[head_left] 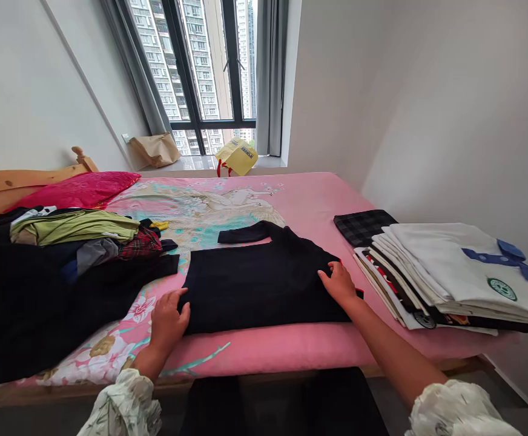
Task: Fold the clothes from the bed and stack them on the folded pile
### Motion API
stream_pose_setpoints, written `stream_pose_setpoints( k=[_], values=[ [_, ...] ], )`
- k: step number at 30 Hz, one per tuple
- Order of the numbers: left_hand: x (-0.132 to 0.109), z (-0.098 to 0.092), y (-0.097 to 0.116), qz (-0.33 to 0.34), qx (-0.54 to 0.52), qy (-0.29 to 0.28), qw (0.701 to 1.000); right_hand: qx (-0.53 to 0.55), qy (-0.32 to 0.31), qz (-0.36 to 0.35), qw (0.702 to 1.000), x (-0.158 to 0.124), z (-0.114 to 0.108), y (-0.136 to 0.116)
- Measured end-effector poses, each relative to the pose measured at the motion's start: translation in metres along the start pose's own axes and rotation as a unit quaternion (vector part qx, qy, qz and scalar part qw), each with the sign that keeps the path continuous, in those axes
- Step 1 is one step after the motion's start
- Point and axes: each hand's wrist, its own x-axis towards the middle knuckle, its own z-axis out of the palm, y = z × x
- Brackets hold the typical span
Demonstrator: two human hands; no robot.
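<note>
A black long-sleeved shirt (264, 287) lies spread sideways on the bed, with one sleeve (246, 234) folded back along its far side. My left hand (169, 318) rests at the shirt's left end, fingers against the edge and thumb apart. On the shirt's right end lies my right hand (340, 283), thumb and fingers spread over the cloth by a small red edge. Both hands look open, touching the fabric without a visible grip.
A heap of mixed clothes (77, 242) covers the bed's left side. To the right stands a stack of folded shirts (450, 266), beside a dark checked folded cloth (364, 225). A pink pillow (82, 189), a paper bag (155, 149) and a yellow bag (237, 156) are farther back.
</note>
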Motion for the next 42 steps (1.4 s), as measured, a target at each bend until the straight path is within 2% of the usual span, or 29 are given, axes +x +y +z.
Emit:
stream_pose_setpoints(
  k=[1,3,4,6,8,11,15,18,20,24,26,28,31,33,35,39,42],
  values=[
    [-0.005,-0.001,0.012,0.061,-0.003,0.006,0.998,0.009,0.037,-0.062,0.997,-0.013,0.003,-0.01],
    [-0.017,0.001,0.035,0.17,-0.008,-0.035,0.985,0.033,0.073,-0.223,0.972,-0.045,0.011,-0.033],
    [-0.023,0.004,0.045,0.2,0.001,-0.065,0.978,0.035,0.056,-0.293,0.954,-0.062,0.016,-0.043],
    [-0.033,0.014,0.058,0.196,0.034,-0.116,0.973,0.002,0.001,-0.374,0.927,-0.092,0.027,-0.056],
    [-0.043,0.027,0.061,0.142,0.067,-0.143,0.977,-0.056,-0.062,-0.379,0.922,-0.111,0.037,-0.052],
    [-0.05,0.042,0.055,0.094,0.095,-0.155,0.979,-0.137,-0.116,-0.293,0.939,-0.117,0.042,-0.015],
    [-0.049,0.047,0.051,0.097,0.11,-0.154,0.977,-0.194,-0.061,-0.178,0.963,-0.113,0.027,0.046],
    [-0.048,0.046,0.053,0.092,0.121,-0.156,0.976,-0.198,-0.027,-0.141,0.97,-0.115,0.01,0.059],
    [-0.044,0.045,0.055,0.083,0.122,-0.169,0.975,-0.18,-0.012,-0.175,0.968,-0.116,0.002,0.047],
    [-0.026,0.038,0.058,0.055,0.102,-0.216,0.97,-0.092,-0.031,-0.374,0.922,-0.107,-0.004,0.014],
    [-0.009,0.032,0.061,0.058,0.07,-0.219,0.972,-0.069,-0.052,-0.41,0.908,-0.098,0.0,0.009],
    [0.01,0.025,0.069,0.092,0.013,-0.197,0.976,-0.071,-0.068,-0.405,0.909,-0.089,0.006,0.014],
    [0.042,0.016,0.098,0.155,-0.073,-0.172,0.97,-0.069,-0.082,-0.396,0.912,-0.082,0.015,0.026],
    [0.066,0.015,0.13,0.174,-0.114,-0.183,0.961,-0.056,-0.082,-0.392,0.915,-0.081,0.018,0.032],
    [0.091,0.023,0.168,0.165,-0.152,-0.202,0.953,-0.041,-0.086,-0.386,0.917,-0.081,0.018,0.033],
    [0.144,0.062,0.242,0.108,-0.2,-0.217,0.949,-0.016,-0.103,-0.369,0.924,-0.079,0.015,0.032],
    [0.177,0.1,0.282,0.06,-0.246,-0.218,0.943,0.002,-0.119,-0.358,0.926,-0.075,0.013,0.033]
  ],
)
